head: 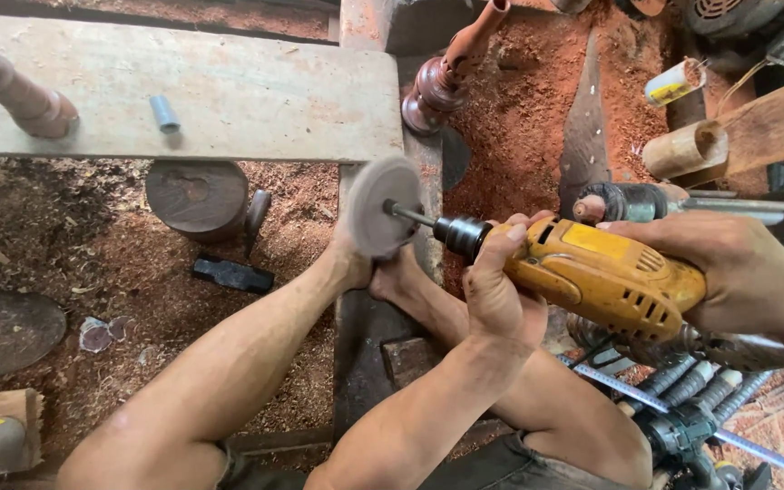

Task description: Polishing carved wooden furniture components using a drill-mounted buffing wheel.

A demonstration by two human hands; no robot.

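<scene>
Yellow drill (605, 277) gripped in my left hand (496, 290) and right hand (737, 263), its buffing wheel (381, 207) mounted but touching no workpiece, so I judge polishing not yet begun.

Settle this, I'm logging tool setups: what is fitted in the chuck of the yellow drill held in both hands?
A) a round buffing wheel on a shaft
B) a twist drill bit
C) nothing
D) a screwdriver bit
A: a round grey buffing wheel sits on a thin shaft in the yellow drill's chuck.
</scene>
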